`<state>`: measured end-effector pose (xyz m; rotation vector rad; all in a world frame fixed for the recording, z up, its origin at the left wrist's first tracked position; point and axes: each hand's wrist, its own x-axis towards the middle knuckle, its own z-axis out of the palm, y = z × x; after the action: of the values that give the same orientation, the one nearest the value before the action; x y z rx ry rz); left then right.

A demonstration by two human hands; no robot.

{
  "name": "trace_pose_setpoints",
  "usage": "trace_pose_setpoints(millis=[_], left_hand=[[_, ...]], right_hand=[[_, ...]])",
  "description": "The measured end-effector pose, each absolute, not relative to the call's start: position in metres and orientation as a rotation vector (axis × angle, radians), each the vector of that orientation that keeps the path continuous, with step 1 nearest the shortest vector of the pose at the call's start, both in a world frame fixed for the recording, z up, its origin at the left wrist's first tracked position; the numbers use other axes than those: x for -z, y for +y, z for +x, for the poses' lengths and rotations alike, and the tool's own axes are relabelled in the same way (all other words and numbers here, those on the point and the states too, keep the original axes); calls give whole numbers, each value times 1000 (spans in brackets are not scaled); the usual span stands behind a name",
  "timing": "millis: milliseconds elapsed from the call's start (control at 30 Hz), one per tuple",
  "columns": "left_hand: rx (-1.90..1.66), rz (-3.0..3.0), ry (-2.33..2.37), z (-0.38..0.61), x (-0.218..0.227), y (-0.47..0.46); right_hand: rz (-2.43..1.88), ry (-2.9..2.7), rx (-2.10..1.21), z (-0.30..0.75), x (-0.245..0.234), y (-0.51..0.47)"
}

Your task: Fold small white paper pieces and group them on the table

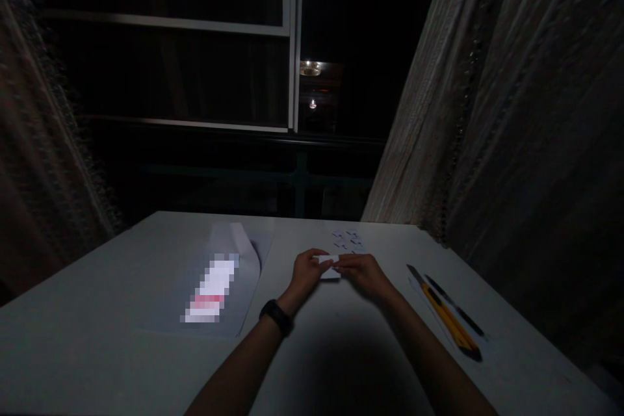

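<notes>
Between my two hands is a small white piece of paper [330,273], held a little above the table. My left hand [308,271] grips its left side, thumb across the top face, with a dark band around the wrist. From the right, the fingers of my right hand [363,271] pinch the paper's upper right part. Just beyond the hands, several small paper pieces with dark marks [348,240] lie on the table, partly hidden by my right hand.
A yellow utility knife [451,322] lies on the white table [302,364] at the right, beside a dark pen [455,304]. At the left are paper sheets [244,299] with a curled corner and a bright blurred-out patch. Curtains [414,110] hang beside a dark window.
</notes>
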<state>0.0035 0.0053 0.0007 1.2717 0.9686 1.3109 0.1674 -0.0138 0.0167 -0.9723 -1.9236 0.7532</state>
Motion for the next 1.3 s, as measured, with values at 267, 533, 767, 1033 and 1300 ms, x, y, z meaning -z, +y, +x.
trace_pose_setpoints(millis=[267,533,767,1033,1300], left_hand=[[-1264,1251,887,5,-3,0],[-1299,1254,932,9,-5,-2],[-1295,1215,857,9,-8,-5],[-1330,1357,1016,13,-5,-5],[-1303,1388,1034,12,-5,-5]], right_hand=[[-1044,-1748,-787,162,-16,-15],[-1091,-1579,-847,163,-17,-13],[-1075,-1581,-845,163,-17,-14],[-1091,-1531,-850,162,-9,-10],[-1071,-1464,-909,157,-11,-14]])
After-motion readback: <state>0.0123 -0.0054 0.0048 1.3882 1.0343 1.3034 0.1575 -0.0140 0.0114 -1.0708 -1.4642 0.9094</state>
